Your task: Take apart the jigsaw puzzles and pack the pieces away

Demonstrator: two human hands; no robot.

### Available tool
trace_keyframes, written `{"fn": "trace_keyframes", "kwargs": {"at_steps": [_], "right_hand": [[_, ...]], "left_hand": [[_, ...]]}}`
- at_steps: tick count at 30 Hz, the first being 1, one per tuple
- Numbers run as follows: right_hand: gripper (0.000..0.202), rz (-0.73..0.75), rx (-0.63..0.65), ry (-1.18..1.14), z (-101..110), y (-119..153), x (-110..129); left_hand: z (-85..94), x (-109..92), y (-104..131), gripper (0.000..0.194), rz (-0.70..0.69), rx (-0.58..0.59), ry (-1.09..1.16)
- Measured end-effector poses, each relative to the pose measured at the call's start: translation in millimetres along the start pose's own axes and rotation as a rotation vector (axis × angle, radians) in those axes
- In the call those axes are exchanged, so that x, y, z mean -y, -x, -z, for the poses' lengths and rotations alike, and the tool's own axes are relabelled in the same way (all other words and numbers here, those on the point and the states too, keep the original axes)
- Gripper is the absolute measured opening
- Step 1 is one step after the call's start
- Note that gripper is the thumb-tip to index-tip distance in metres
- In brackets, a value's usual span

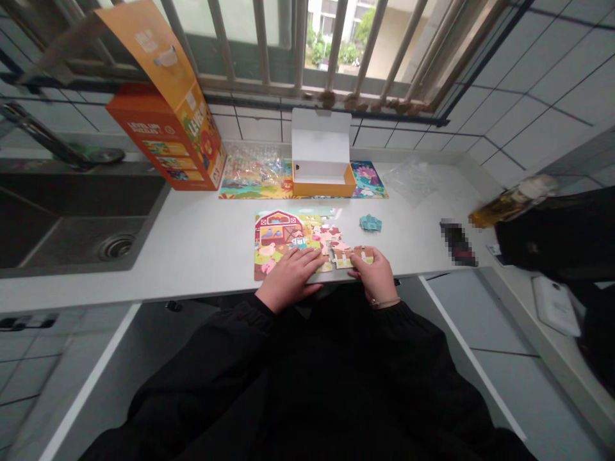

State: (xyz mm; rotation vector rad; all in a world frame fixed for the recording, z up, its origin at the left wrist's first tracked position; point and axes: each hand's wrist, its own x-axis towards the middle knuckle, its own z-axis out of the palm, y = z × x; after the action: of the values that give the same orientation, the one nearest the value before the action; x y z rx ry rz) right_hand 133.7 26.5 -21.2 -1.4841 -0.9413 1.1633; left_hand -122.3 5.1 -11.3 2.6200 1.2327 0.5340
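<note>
A farm-scene jigsaw puzzle (276,234) with a red barn lies on the white counter, its left part joined. My left hand (294,274) rests flat over the puzzle's lower edge, fingers spread. At the lower right, my right hand (375,274) pinches a joined strip of fence pieces (343,258) between thumb and fingers. The strip lies beside the cow part of the puzzle, with a narrow gap between them. A small pile of teal pieces (370,223) sits above my right hand.
Behind the puzzle stand an open yellow box (324,189) and a tall orange box (177,153). Clear plastic (413,179) lies at the back right. A sink (139,224) is at the left. A bottle (512,203) and a blurred dark object (459,243) are at the right.
</note>
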Motion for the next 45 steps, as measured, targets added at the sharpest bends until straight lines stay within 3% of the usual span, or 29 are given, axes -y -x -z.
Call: {"fn": "trace_keyframes", "kwargs": {"at_steps": [6, 11, 13, 15, 17, 19, 21, 24, 27, 31, 37, 41, 45], "right_hand": [[0.05, 0.074, -0.041, -0.003, 10, 0, 10], [0.043, 0.267, -0.041, 0.2, 2, 4, 28], [0.033, 0.409, -0.068, 0.352, -4, 4, 35], [0.021, 0.627, 0.046, 0.542, -10, 1, 38], [0.019, 0.818, 0.289, 0.677, -15, -5, 35], [0.025, 0.91, 0.498, 0.722, -20, -15, 28], [0.029, 0.928, 0.58, 0.698, -23, -23, 19], [0.035, 0.887, 0.591, 0.557, -23, -32, 14], [0.035, 0.828, 0.488, 0.461, -22, -36, 18], [0.05, 0.869, 0.32, 0.549, -29, -38, 23], [0.068, 1.009, 0.583, 0.794, -42, -37, 17], [0.071, 0.964, 0.548, 0.816, -31, -33, 15], [0.056, 0.904, 0.545, 0.802, -18, -29, 13]], "left_hand": [[3.2, 0, 0, 0.051, -0.007, -0.034, 0.01], [4.5, 0, 0, 0.05, 0.001, -0.054, 0.054], [4.2, 0, 1, 0.051, 0.019, -0.1, 0.083], [3.7, -1, 4, 0.051, 0.075, -0.212, 0.094], [3.3, -2, 7, 0.054, 0.153, -0.34, 0.077], [3.0, -2, 8, 0.059, 0.208, -0.399, 0.055], [3.0, -1, 6, 0.063, 0.235, -0.389, 0.041], [3.4, 0, -1, 0.059, 0.243, -0.305, 0.032], [3.9, 0, -7, 0.04, 0.253, -0.242, -0.003], [3.1, -1, -6, 0.026, 0.217, -0.234, -0.035], [-0.5, -1, 0, 0.023, 0.135, -0.277, -0.068], [-1.6, 2, 3, 0.026, 0.142, -0.252, -0.045], [-1.5, 3, 4, 0.023, 0.151, -0.228, -0.044]]}}
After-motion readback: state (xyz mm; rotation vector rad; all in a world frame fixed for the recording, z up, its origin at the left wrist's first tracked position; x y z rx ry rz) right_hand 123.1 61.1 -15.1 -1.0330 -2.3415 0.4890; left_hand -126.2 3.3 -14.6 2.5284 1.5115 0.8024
